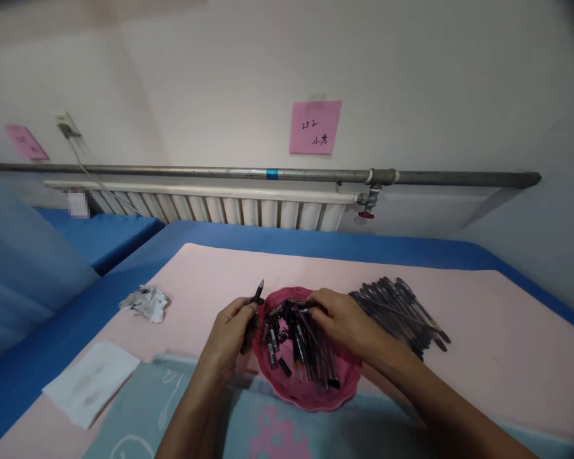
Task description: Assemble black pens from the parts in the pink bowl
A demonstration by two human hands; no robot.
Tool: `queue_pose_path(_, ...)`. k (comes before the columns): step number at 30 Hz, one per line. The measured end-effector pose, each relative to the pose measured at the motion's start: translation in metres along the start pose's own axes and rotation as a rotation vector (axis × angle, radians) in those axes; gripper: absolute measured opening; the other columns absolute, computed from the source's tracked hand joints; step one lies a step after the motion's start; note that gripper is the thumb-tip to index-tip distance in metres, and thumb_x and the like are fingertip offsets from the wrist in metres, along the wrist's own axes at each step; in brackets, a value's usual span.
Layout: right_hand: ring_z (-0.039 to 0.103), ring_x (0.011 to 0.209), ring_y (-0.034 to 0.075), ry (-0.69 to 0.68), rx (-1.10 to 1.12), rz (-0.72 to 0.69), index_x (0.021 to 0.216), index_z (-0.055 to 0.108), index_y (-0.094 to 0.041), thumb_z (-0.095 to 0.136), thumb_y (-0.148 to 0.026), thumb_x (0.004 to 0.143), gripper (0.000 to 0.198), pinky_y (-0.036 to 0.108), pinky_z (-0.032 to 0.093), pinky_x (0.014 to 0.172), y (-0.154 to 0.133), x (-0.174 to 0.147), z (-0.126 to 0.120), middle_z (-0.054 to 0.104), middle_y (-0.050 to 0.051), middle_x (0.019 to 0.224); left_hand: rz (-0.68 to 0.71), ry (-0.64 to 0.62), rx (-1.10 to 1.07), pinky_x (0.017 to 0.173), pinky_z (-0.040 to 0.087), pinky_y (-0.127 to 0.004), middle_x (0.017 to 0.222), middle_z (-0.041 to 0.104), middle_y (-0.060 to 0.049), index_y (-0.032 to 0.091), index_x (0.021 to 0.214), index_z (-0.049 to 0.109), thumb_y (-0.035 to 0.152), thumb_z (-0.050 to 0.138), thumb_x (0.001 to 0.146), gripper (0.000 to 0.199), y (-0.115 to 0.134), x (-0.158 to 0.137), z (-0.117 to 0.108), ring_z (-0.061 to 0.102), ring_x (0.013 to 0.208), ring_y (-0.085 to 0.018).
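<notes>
My left hand (234,328) is closed round a dark pen (258,292), its pointed tip sticking up above the thumb; the lower part is hidden in the hand. A round pink basket (306,401) with a wavy rim stands just right of it. Inside lie clear pen barrels (316,357) and several small black and clear pen parts (271,354). My right hand (337,319) reaches over the basket's far right side, thumb and fingers pinched among the parts. What it pinches is too small to make out. Right of the basket lies a pile of pens (397,312).
A pink sheet (220,274) covers a blue bed (316,239). Crumpled tissue (146,303) and a stained white paper (90,382) lie at left. A patterned grey-blue cloth (157,395) is in front. Behind are a radiator (249,210) and a metal pipe (196,171).
</notes>
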State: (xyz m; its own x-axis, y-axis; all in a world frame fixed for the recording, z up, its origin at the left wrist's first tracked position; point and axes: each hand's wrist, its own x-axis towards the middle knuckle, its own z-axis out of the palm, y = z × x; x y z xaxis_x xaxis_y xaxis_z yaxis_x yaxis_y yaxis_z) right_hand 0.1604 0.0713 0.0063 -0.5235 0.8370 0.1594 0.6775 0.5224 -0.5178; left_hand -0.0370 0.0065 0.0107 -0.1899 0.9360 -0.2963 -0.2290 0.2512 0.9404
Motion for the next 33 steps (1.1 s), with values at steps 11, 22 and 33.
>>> queue_pose_path(11, 0.057, 0.072, 0.018, -0.14, -0.146, -0.063, 0.076, 0.06, -0.019, 0.05, -0.017, 0.08, 0.011, 0.028, 0.036, 0.062, -0.015, -0.01, 0.015, 0.065, 0.005, 0.08, -0.003, 0.028, -0.013, 0.038, 0.017, -0.017, 0.049, 0.044, 0.007, 0.015, 0.081, 0.06, 0.037, 0.061, 0.068, 0.026, -0.001, 0.003, -0.004, 0.031, 0.038, -0.003)
queue_pose_path(22, 0.06, 0.067, 0.021, -0.158, -0.301, 0.016, 0.088, 0.059, -0.018, 0.047, -0.008, 0.072, 0.022, 0.03, 0.031, 0.056, -0.034, -0.014, 0.026, 0.068, 0.009, 0.08, -0.001, 0.015, 0.038, 0.036, 0.017, -0.018, 0.044, 0.036, 0.01, 0.016, 0.076, 0.06, 0.04, 0.062, 0.066, 0.027, -0.005, 0.002, 0.003, 0.029, 0.035, -0.004)
queue_pose_path(33, 0.053, 0.051, 0.01, 0.272, 1.289, 0.436, 0.096, 0.055, -0.02, 0.062, -0.021, 0.067, 0.03, 0.019, 0.032, 0.041, -0.017, 0.009, 0.01, 0.056, -0.005, 0.063, 0.003, -0.104, 0.084, 0.038, 0.02, -0.018, 0.046, 0.042, 0.007, 0.017, 0.072, 0.06, 0.039, 0.062, 0.071, 0.022, -0.01, -0.004, 0.014, 0.029, 0.038, -0.005)
